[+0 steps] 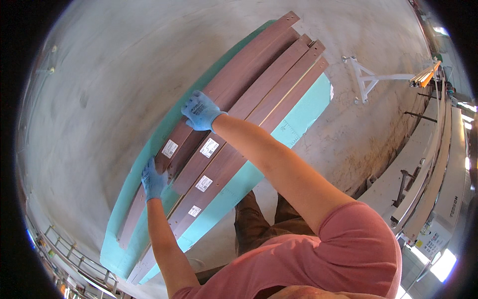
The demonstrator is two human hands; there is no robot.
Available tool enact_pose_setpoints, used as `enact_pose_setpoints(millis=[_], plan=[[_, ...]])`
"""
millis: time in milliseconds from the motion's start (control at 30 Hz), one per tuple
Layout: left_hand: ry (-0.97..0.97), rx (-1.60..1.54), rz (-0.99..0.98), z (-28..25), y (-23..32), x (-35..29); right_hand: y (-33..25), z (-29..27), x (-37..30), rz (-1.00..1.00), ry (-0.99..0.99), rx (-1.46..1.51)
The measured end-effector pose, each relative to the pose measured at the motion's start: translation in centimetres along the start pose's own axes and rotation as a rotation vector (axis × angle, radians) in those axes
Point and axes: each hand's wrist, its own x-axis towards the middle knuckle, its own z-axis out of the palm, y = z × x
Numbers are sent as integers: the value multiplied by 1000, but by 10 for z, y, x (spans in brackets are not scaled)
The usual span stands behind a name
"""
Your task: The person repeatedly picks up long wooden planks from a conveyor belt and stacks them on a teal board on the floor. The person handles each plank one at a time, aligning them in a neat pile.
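Several long brown wood-look boards (276, 94) lie side by side, slanting across a teal sheet (306, 112) with ruler markings. Some have a white label near the lower end and small holes at the ends. My left hand (154, 179), in a light blue glove, grips the lower end of the far-left brown board (244, 62). Farther up the same board, my right hand (201, 110), gloved alike, curls its fingers over the outer edge. That board seems to rest on or just above another; the contact is hidden. A further board (132, 219) shows below my left hand.
A white metal stand (366, 79) with small wheels is on the concrete floor at the upper right. Beyond it sits a bundle of orange-tipped strips (426, 74). A long light-coloured machine (450, 174) lines the right side. A metal rack (69, 249) shows at lower left.
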Motion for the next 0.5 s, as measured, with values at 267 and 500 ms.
enact_pose_setpoints(millis=[267,500], plan=[[-42,56,-48,4,-34,-15,-26,5,0,-79,49,10],[-124,105,-125,7,-59,-23,47,-12,-3,54,1,18]])
